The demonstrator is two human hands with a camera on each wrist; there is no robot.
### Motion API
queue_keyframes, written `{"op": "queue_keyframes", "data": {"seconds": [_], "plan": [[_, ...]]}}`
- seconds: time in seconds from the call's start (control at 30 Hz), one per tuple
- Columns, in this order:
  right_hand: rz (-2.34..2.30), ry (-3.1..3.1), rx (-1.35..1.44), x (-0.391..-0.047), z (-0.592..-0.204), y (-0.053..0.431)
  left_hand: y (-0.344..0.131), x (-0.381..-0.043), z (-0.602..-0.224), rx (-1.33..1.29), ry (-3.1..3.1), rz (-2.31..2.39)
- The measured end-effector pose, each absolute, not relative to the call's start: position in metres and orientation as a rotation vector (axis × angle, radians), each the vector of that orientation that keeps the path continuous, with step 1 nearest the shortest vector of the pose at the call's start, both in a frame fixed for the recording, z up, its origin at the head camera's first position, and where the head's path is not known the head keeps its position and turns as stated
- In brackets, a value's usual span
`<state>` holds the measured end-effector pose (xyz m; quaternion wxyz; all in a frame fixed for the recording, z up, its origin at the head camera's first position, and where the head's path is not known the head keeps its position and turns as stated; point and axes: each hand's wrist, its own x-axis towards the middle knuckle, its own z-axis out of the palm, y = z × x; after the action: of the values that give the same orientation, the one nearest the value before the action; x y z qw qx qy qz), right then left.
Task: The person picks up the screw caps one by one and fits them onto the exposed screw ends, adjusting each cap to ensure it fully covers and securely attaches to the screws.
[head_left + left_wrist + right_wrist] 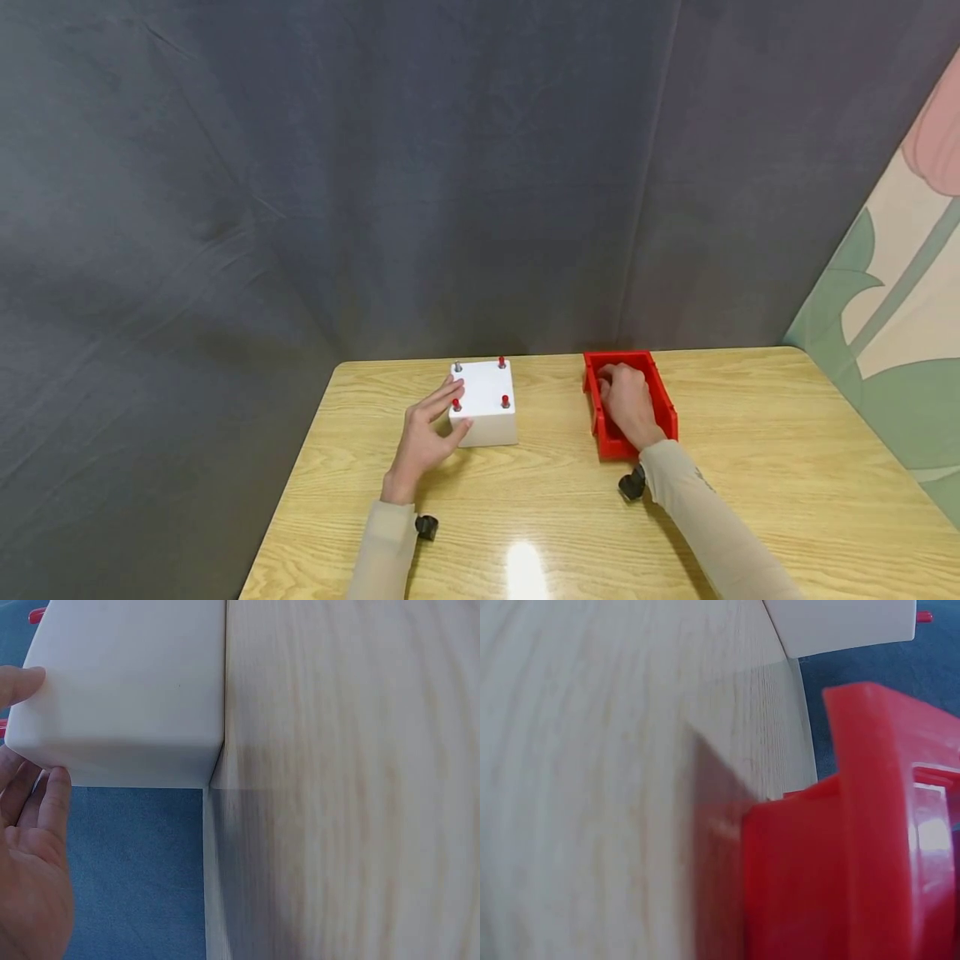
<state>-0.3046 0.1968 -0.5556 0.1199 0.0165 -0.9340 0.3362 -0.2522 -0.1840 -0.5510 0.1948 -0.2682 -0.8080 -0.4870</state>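
A white box [483, 387] stands on the table with upright metal posts at the corners of its top. Three posts wear red caps [506, 400]; the back left post [458, 366] is bare metal. My left hand [426, 435] rests at the box's left front corner, its thumb on the front face and its spread fingers along the left side. To the right, my right hand [628, 402] reaches down into a red bin [618, 448]. Its fingertips are hidden in the head view, and I cannot tell whether they hold anything. The right wrist view has only the bin's outside front [802, 877].
Both things stand near the far edge of a wood-grain table [540, 500]. A dark curtain [480, 183] hangs behind and to the left. A panel painted with flowers [900, 333] borders the right side. Each wrist wears a small black camera [427, 527].
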Motion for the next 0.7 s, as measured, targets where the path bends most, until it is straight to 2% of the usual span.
{"op": "queue_keyframes", "data": {"seconds": [0.7], "plan": [[0.976,-2.682,0.087,-0.299,-0.541,0.195,-0.183,-0.252,-0.551,-0.775,-2.213,-1.357]]}}
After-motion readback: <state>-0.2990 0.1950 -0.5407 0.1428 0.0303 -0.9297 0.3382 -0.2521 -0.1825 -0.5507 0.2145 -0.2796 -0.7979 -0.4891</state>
